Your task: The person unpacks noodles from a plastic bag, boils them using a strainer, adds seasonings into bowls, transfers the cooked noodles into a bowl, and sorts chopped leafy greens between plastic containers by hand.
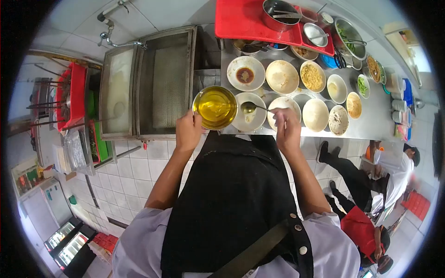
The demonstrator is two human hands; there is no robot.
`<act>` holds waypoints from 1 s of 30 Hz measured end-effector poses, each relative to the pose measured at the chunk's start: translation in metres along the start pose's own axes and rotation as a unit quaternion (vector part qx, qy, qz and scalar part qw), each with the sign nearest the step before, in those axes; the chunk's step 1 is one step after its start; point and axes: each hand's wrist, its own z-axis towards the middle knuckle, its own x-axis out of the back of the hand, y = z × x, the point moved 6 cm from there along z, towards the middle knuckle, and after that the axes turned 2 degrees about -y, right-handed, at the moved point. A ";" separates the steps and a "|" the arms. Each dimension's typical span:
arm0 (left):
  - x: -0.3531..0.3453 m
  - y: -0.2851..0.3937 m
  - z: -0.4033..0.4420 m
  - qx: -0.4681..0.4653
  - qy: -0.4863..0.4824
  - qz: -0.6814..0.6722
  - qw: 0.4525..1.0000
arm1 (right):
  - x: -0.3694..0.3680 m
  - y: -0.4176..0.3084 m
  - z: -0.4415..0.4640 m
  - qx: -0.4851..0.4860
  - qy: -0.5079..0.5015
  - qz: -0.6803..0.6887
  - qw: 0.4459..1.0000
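My left hand grips the rim of a round metal bowl of yellow oil. In my right hand is a spoon, its bowl filled with oil and held over a white bowl. Behind that bowl stands another white bowl with dark brown sauce. To the right of the spoon are several more bowls, among them a pale one and one with dark flecks. A bowl of noodles sits farther back.
Left of the counter are deep metal basins under a wall tap. A red tray holding pots stands at the back. Small bowls, one with chopped greens, fill the right side. Two other people are at the lower right.
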 end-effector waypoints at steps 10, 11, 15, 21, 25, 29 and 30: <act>0.007 0.046 0.024 -0.009 -0.027 -0.008 1.000 | 0.020 -0.056 0.034 0.044 0.003 0.023 0.999; 0.009 0.063 0.027 -0.009 -0.035 -0.017 0.999 | 0.018 -0.060 0.050 0.010 -0.006 0.054 0.998; 0.016 0.120 0.055 0.009 -0.054 -0.064 0.996 | 0.010 -0.058 0.123 -0.046 -0.060 0.113 0.991; 0.026 0.187 0.122 -0.044 -0.038 -0.083 0.995 | 0.029 -0.037 0.222 0.026 -0.124 0.065 0.990; 0.020 0.203 0.183 -0.051 -0.013 -0.076 0.996 | 0.058 -0.001 0.291 -0.027 -0.139 0.124 0.982; 0.009 0.208 0.233 -0.050 0.028 -0.086 0.995 | 0.068 0.085 0.380 0.158 -0.066 -0.264 0.949; 0.006 0.210 0.241 -0.048 0.044 -0.091 0.994 | 0.065 0.089 0.389 0.155 -0.094 -0.323 0.929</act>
